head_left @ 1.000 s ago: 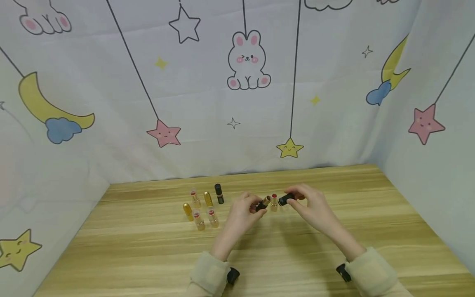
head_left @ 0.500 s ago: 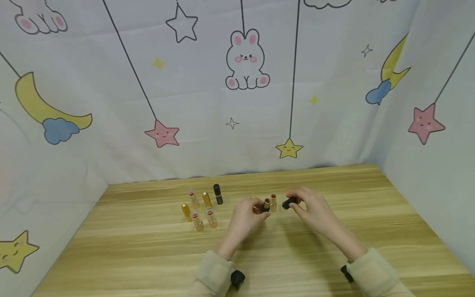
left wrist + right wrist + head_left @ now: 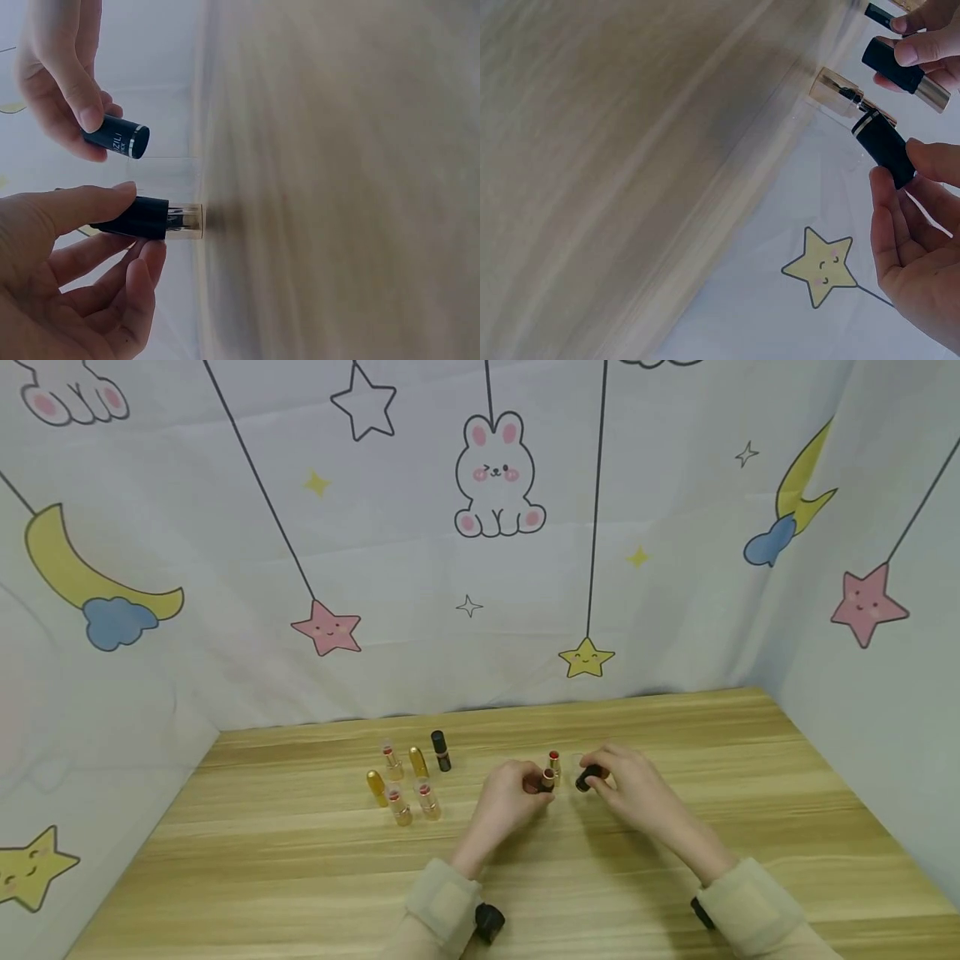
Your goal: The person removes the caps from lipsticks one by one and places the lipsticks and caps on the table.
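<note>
My left hand (image 3: 512, 797) pinches an uncapped black lipstick tube (image 3: 895, 64), its gold inner part showing at the top. To its right, my right hand (image 3: 636, 787) holds a black cap (image 3: 118, 136) with a silver ring and white lettering, tilted over the table. The tube and the cap are apart. Just behind the left fingertips stands a gold lipstick (image 3: 554, 762) with a red tip and a clear base (image 3: 832, 91). A faint transparent outline beside it, near the right fingertips, looks like a clear cap. The left fingers partly hide the black tube's lower end.
On the left of the wooden table (image 3: 285, 868) stand a black lipstick (image 3: 441, 752), two gold bullet-shaped tubes (image 3: 377, 788) and several clear-capped lipsticks (image 3: 398, 808). A white printed curtain (image 3: 420, 543) closes off the back and sides.
My left hand has shifted right and slightly toward me, and the black tube in it has turned from leaning to nearly upright. My right hand has drawn the cap slightly right and down.
</note>
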Tool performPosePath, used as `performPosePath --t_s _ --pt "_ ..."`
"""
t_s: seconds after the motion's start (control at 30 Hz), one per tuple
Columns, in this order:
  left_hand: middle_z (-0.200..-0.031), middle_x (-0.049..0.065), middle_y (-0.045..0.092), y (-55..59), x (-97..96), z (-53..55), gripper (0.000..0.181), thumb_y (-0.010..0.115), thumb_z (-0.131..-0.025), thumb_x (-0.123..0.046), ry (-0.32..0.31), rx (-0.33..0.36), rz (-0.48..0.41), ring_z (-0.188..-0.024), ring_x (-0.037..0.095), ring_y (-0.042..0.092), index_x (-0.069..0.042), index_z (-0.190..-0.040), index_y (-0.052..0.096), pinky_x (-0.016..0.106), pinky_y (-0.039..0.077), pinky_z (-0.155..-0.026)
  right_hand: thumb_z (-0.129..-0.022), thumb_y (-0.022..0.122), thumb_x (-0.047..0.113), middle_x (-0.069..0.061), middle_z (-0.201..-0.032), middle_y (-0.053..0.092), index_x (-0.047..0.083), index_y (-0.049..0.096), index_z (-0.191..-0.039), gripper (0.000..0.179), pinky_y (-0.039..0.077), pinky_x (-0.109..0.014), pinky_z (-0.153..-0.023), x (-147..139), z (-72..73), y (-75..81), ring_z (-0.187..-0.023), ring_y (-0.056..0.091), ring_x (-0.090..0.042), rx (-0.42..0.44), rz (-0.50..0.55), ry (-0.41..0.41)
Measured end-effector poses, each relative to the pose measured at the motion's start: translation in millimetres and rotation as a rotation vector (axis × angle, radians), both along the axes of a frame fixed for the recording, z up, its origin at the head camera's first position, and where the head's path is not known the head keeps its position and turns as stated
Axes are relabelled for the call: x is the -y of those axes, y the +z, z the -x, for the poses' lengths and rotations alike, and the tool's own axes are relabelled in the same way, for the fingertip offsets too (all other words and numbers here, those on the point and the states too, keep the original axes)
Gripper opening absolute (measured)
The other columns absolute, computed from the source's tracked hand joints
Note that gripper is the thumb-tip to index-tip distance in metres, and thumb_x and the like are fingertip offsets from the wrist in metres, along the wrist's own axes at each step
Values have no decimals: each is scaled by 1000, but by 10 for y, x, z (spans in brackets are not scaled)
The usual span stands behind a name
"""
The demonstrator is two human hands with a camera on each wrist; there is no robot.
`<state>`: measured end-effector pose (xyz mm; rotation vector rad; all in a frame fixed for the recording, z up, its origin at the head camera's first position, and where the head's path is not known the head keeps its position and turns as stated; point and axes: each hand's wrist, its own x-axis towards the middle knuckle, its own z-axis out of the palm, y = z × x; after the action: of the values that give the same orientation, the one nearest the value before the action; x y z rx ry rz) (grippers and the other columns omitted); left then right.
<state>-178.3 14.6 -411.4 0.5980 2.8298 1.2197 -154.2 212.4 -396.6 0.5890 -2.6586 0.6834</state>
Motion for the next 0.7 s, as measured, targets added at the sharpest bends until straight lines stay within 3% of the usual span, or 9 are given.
performPosePath --t_s 0.17,0.4,0.7 --pt "-81 6 71 -10 -70 40 12 78 -77 -10 -17 40 18 -68 9 58 -6 -87 72 20 47 -62 -79 75 4 -1 -87 65 4 71 -98 20 51 -29 -70 -15 3 -20 -78 61 -11 7 -35 11" --pt "-69 1 64 -18 -124 67 10 79 -74 -8 -66 22 44 -62 6 49 -9 -78 69 19 40 -59 -78 76 5 0 -84 64 3 71 -97 20 50 -28 -69 -41 13 -69 -77 59 -10 30 -53 31" --pt "-68 0 61 -45 -152 77 12 79 -75 -7 -47 48 69 -62 8 47 -9 -77 67 21 39 -58 -78 75 4 -1 -82 63 2 70 -94 17 49 -27 -68 -5 38 -91 -74 56 -10 16 -114 86"
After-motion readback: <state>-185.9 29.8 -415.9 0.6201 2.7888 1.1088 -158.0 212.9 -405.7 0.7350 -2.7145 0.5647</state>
